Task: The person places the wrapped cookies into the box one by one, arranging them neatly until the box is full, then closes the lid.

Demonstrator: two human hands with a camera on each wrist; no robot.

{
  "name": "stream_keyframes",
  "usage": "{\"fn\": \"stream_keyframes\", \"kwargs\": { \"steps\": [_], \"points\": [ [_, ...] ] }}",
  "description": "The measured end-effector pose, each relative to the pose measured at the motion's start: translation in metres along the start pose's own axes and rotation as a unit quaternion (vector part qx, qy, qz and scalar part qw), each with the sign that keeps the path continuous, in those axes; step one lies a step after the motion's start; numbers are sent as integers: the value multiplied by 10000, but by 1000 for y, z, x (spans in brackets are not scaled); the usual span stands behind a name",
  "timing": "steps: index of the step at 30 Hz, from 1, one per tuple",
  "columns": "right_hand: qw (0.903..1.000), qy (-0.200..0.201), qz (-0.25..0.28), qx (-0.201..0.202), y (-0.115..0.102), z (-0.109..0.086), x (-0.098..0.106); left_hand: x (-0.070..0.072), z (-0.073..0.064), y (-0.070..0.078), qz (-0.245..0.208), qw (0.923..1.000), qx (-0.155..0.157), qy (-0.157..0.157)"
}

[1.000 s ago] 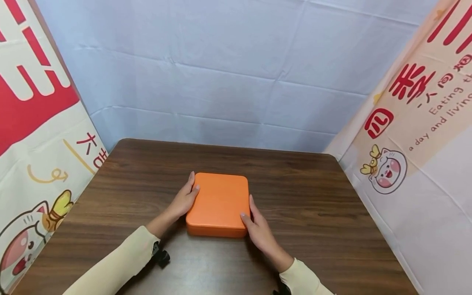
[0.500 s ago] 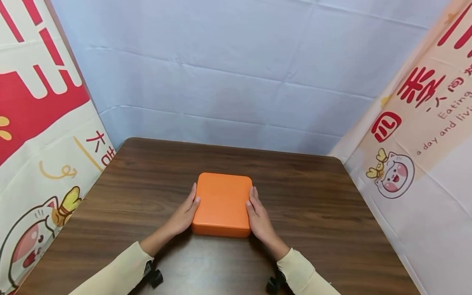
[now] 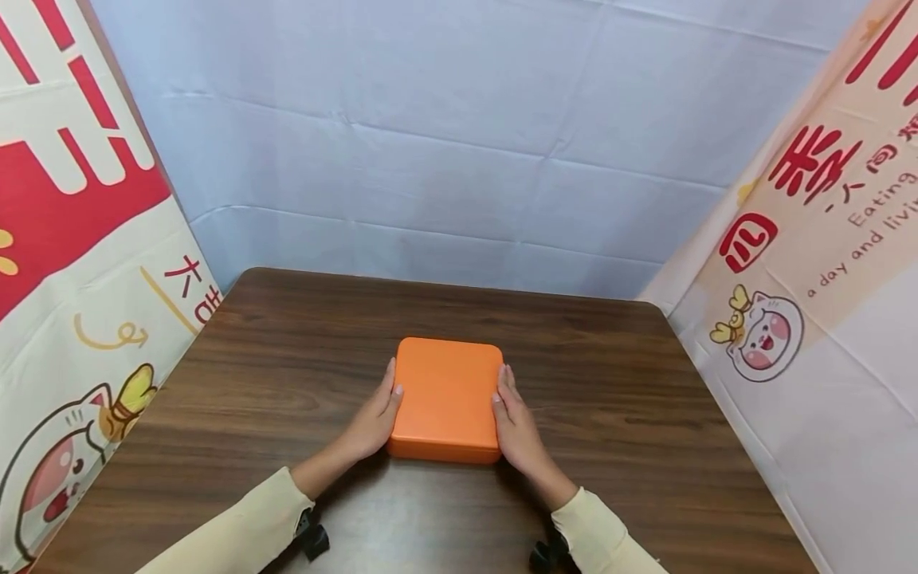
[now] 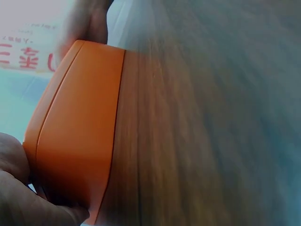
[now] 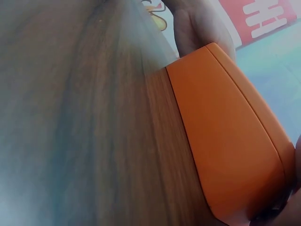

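Note:
A square orange case (image 3: 448, 399) with rounded corners lies flat on the wooden table, its lid down and a thin seam running round its side. My left hand (image 3: 373, 418) grips its left side, thumb along the lid's edge and fingers against the wall. On the opposite side my right hand (image 3: 519, 426) holds the case the same way, thumb at the top edge. In the left wrist view the orange front wall (image 4: 82, 117) stands right at the tabletop, the left thumb and a finger at its near corner. What the case contains is hidden.
The dark wood-grain table (image 3: 610, 383) has a pale blue cloth (image 3: 430, 143) hanging behind it. Printed banners stand at the left (image 3: 79, 239) and right (image 3: 810, 319). Black wrist cameras (image 3: 313, 542) sit below both hands near the front.
The case has shifted slightly right and squared up a little. My right hand has slid from the near right corner up along the side; my left hand has come down from the far left corner.

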State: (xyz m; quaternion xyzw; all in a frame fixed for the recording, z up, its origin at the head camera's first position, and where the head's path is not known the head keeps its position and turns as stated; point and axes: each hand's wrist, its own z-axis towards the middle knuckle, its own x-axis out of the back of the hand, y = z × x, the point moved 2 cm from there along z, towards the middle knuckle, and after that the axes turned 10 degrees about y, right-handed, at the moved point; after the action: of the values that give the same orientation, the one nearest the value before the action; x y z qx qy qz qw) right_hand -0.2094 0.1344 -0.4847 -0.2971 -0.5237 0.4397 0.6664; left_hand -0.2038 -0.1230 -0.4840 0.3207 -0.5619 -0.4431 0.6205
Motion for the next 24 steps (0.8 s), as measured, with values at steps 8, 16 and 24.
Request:
{"fn": "stream_keyframes", "kwargs": {
  "steps": [8,16,24],
  "points": [
    [9999,80,-136,20,7,-1,13,-14,3,2,33,10000,16,-20],
    [9997,74,-228,-6,9,0,16,-18,4,2,88,10000,-2,2],
    [9996,62,-272,-37,11,4,18,-20,7,3,86,10000,16,-47]
  ]
}}
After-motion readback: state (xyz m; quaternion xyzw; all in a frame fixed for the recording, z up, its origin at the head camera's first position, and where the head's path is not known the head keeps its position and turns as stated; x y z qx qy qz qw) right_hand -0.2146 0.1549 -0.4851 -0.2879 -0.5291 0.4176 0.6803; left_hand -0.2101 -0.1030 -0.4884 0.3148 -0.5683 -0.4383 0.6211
